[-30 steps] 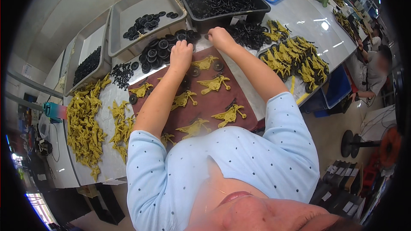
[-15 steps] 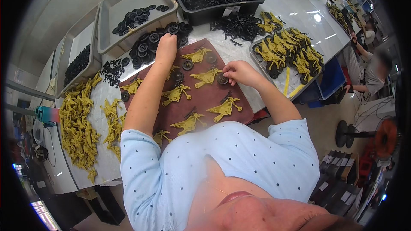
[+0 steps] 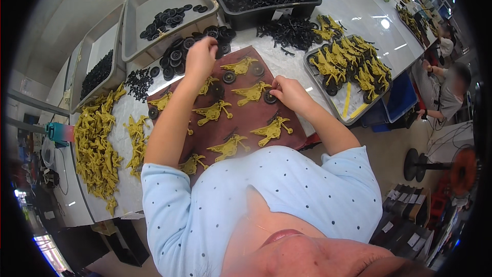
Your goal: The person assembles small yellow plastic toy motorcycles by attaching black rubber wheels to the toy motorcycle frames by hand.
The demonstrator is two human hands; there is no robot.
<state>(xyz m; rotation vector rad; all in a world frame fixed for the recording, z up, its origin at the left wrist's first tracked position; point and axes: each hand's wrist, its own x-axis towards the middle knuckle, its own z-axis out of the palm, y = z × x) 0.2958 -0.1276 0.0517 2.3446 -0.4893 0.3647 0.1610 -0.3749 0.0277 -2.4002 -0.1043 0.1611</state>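
Observation:
My right hand (image 3: 291, 95) pinches the rim of a black toy wheel (image 3: 269, 97) at the right end of a yellow toy motorbike frame (image 3: 250, 92). This lies on a reddish-brown mat (image 3: 241, 125). At the mat's far edge my left hand (image 3: 201, 54) is closed, its fingers curled over a heap of black wheels (image 3: 175, 55); whatever it grips is hidden. Several more yellow frames lie in rows on the mat, such as one (image 3: 212, 112) with a black part. A loose black wheel (image 3: 228, 77) rests near the far frame (image 3: 239, 65). My left forearm hides part of the mat.
Behind the mat stand a grey bin (image 3: 134, 46) with wheels and a black bin (image 3: 256, 19) of small black parts. A loose black pile (image 3: 289, 33) sits nearby. At right is a metal tray (image 3: 335, 115) of frames with wheels; at left, a yellow frame heap (image 3: 95, 149).
My left hand has shifted slightly right over the wheel heap, and its fingers have turned rightward. My right hand stays at the same wheel. The whole view has shifted slightly.

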